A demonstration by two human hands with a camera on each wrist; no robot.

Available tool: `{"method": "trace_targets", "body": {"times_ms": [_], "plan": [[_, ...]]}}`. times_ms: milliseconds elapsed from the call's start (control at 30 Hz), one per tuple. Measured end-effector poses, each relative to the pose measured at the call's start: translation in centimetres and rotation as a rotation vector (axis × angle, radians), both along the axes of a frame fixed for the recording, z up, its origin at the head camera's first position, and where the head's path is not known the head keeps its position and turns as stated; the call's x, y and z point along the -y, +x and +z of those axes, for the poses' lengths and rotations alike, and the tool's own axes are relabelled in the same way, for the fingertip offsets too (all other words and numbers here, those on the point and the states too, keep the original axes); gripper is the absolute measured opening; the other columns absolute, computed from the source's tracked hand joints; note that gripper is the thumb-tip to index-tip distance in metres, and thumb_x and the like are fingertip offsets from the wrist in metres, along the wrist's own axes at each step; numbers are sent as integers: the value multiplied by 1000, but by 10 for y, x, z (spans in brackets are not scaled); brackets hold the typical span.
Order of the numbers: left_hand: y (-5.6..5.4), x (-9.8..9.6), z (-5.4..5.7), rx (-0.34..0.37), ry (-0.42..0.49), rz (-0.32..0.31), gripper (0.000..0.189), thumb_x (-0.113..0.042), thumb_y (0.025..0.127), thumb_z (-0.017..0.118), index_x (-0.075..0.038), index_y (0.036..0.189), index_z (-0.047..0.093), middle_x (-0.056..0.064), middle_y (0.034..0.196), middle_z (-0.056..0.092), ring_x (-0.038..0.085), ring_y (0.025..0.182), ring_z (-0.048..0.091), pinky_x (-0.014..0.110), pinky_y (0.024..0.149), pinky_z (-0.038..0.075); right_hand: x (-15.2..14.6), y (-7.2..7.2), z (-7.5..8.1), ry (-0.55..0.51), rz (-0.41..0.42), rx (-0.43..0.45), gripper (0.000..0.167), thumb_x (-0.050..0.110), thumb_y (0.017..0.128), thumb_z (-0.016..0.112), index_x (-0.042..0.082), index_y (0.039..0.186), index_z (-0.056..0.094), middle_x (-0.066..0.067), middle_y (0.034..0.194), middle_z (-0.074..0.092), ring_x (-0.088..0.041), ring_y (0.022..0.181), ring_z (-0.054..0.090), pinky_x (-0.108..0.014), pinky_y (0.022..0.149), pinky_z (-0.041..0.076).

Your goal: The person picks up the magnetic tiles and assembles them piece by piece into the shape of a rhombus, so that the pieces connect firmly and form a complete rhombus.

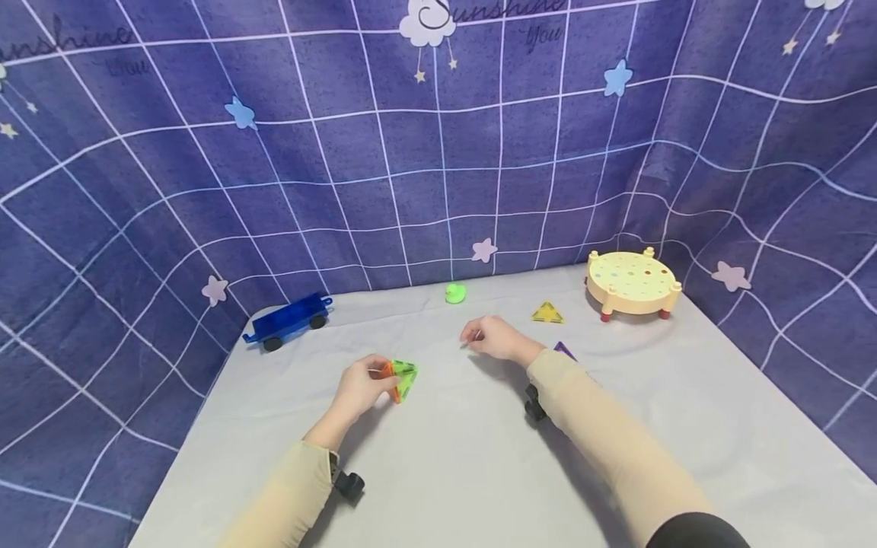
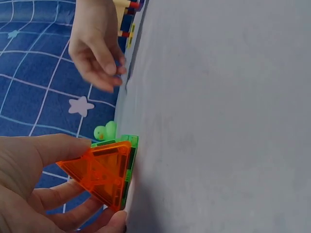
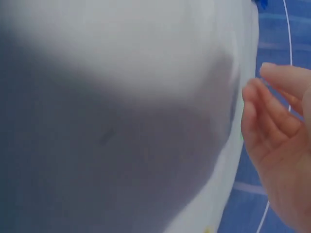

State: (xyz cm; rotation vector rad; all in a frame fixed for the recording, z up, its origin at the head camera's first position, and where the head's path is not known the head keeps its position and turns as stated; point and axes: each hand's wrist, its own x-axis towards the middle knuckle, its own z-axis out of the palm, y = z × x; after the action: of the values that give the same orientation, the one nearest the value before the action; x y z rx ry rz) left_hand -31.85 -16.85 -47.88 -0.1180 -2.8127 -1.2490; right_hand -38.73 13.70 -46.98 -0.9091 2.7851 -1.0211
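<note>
My left hand holds translucent triangular magnetic tiles, an orange tile together with green tiles, set at an angle to one another. In the left wrist view the thumb lies along the upper edge and the other fingers curl beneath. My right hand is over the middle of the table, its fingers loosely bent with nothing between them. Close to the right wrist lies a purple tile, partly hidden by the sleeve. A yellow triangular tile lies flat beyond it.
A green toy duck sits at the back of the white-covered table. Back left stands a blue toy wagon with black wheels. At the back right is a round cream toy table with red-tipped legs. A blue patterned curtain hangs behind.
</note>
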Motion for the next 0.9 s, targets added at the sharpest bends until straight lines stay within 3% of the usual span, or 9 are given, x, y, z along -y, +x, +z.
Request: {"method": "trace_targets", "body": {"times_ms": [133, 333, 433, 600, 900], "plan": [[3, 4, 2, 10, 15, 1, 34, -12, 85, 81, 0, 115, 70, 17, 115, 70, 34, 104, 68, 46, 86, 55, -33, -8, 6, 38, -139, -37, 19, -1, 89, 67, -2, 107, 73, -15, 104, 73, -29, 96, 68, -40, 86, 55], [2, 3, 1, 16, 17, -17, 39, -12, 85, 80, 1, 119, 68, 20, 118, 69, 35, 105, 67, 48, 89, 54, -86, -14, 9, 117, -348, -81, 25, 1, 89, 67, -6, 113, 71, -26, 120, 67, -42, 116, 60, -52, 103, 45], [0, 1, 1, 6, 29, -40, 41, -14, 86, 80, 1, 122, 67, 22, 122, 67, 38, 113, 64, 51, 95, 51, -108, -16, 6, 144, -413, -65, 30, 0, 88, 66, -9, 117, 69, -30, 124, 63, -45, 121, 57, -54, 107, 41], [-3, -6, 10, -49, 48, -58, 41, -16, 87, 79, -2, 125, 67, 20, 128, 65, 40, 125, 56, 55, 103, 45, -123, -17, -2, 154, -452, -4, 41, -2, 88, 66, -11, 128, 63, -31, 130, 61, -47, 127, 52, -55, 111, 37], [-6, -32, 27, -205, 15, -136, 37, -15, 86, 80, -5, 120, 69, 16, 123, 69, 37, 120, 60, 53, 101, 46, -129, -15, -10, 189, -467, 52, 49, 1, 92, 65, -7, 140, 56, -29, 140, 55, -47, 134, 47, -56, 114, 33]]}}
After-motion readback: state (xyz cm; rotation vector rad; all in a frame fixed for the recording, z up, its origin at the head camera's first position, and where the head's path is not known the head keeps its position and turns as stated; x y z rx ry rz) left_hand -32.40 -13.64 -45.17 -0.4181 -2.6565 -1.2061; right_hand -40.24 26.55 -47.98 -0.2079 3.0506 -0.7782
